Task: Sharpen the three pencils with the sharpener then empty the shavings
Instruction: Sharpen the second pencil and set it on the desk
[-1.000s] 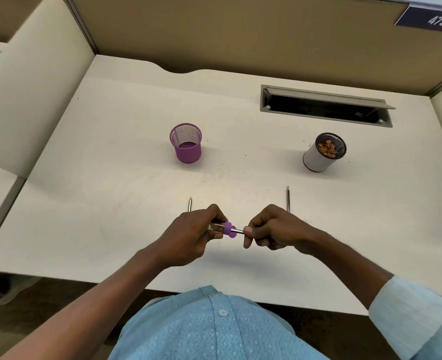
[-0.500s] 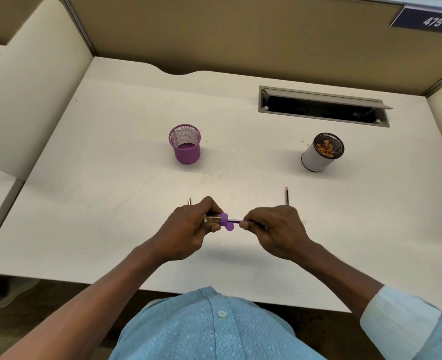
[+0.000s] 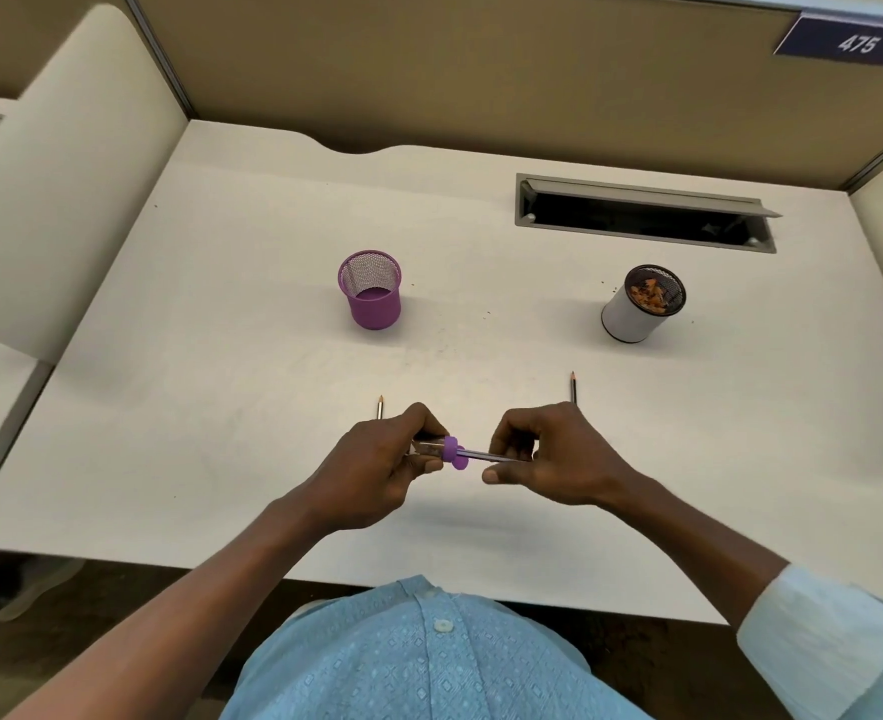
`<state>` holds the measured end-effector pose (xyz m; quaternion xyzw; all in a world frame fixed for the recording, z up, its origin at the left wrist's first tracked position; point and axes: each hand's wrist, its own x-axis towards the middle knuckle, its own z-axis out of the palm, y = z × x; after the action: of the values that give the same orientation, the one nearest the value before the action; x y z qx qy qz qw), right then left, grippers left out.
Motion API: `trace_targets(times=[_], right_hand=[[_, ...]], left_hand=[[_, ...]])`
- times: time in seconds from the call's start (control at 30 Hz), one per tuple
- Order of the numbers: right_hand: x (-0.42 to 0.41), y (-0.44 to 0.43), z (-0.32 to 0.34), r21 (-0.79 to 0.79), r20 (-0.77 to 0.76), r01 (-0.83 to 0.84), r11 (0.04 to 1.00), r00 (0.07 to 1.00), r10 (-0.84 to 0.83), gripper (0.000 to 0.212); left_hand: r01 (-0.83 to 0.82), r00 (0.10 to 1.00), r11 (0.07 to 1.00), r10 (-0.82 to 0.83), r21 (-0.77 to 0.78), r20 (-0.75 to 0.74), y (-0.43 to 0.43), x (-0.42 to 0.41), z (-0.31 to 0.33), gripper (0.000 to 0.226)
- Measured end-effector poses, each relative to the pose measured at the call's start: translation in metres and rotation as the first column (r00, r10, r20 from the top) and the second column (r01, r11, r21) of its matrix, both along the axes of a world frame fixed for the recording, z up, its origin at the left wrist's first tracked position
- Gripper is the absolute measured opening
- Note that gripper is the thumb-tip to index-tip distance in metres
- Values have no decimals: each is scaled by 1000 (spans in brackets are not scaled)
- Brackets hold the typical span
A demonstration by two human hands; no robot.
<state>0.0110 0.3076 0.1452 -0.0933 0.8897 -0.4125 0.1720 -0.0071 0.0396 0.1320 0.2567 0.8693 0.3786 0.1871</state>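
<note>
Sharpening looks to be the step in hand. The left hand [image 3: 377, 459] grips the sharpener [image 3: 447, 450], a clear barrel w/ a purple collar. The right hand [image 3: 559, 454] has its fingers curled round the pencil [image 3: 486, 454], whose tip end sits in the collar. Both are held just above the near part of the desk [image 3: 221, 407].

To do it well, prob. best to line pencil & sharpener on one straight axis, push in lightly and turn in short twists. Side load could snap the lead. The barrel wants a firm, level hold so the collar doesn't pop off & spill.

Two more pencils lie on the desk, tips pointing away. One pencil [image 3: 380, 407] shows just behind the left hand, the other pencil [image 3: 574, 387] just behind the right. How sharp either is can't be told at this size.

The desk is white laminate, w/ small dark specks btwn the two cups. A purple mesh cup [image 3: 372, 298] stands upright left of centre. A white cup [image 3: 631, 319] w/ dark mesh lining, at right, holds orange-brown shavings, so it's likely the place for emptying. Behind it sits a grey cable slot [image 3: 642, 192], flap open. Beige partitions close in three sides, and a blue plate [image 3: 855, 44] reads 475.
</note>
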Motion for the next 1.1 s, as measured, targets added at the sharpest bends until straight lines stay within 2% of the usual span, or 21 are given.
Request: trace_targets(times=[0.03, 0.1, 0.17, 0.2, 0.23, 0.27, 0.3, 0.33, 0.37, 0.4, 0.47, 0.77, 0.9, 1.1], right_hand=[[2, 1, -5, 24, -152, -20, 1000, 988, 23, 19], [6, 0, -11, 145, -437, -32, 989, 895, 93, 14], [8, 1, -15, 247, -578, 5, 969, 804, 143, 14], [9, 0, -15, 260, -585, 28, 965, 800, 134, 18], [10, -2, -14, 247, -528, 35, 968, 843, 104, 22], [9, -5, -11, 198, -394, 25, 980, 917, 56, 25], [6, -5, -8, 107, -173, 3, 994, 985, 16, 27], [2, -4, -4, -2, 86, 1, 1000, 996, -1, 30], [-2, -2, 1, -100, 318, 21, 995, 948, 12, 32], [-5, 2, 6, -178, 486, 43, 983, 873, 50, 35], [-10, 7, 11, -282, 647, 74, 956, 751, 133, 36], [-13, 19, 0, -469, 841, 293, 833, 436, 320, 33], [-12, 18, -3, -461, 845, 314, 830, 442, 302, 33], [-14, 29, -2, -433, 799, 209, 877, 540, 266, 34]], left_hand=[[-7, 1000, 1000, 7, 1, 5, 0, -1, 1, 20], [-27, 1000, 1000, 27, 12, 10, 2, 0, 3, 18], [-44, 999, 999, 44, 27, 4, 4, 1, 6, 17], [-48, 999, 999, 48, 27, -2, 4, 1, 7, 17], [-45, 999, 999, 45, 20, -15, 4, 1, 7, 18], [-34, 999, 999, 34, 9, -33, 3, 1, 7, 19], [-16, 999, 1000, 16, 0, -50, 3, 1, 7, 22], [10, 998, 1000, -10, -6, -61, 2, 1, 6, 25], [34, 997, 999, -34, -4, -70, 1, 2, 5, 27], [49, 996, 999, -49, 6, -77, 1, 4, 4, 27], [50, 994, 998, -46, 42, -96, 3, 6, 3, 28], [86, 982, 990, -66, 108, -176, 7, 2, 2, 39], [80, 974, 994, -61, 80, -217, 7, 0, 2, 37], [25, 978, 997, -11, 67, -208, -1, -5, 3, 39]])
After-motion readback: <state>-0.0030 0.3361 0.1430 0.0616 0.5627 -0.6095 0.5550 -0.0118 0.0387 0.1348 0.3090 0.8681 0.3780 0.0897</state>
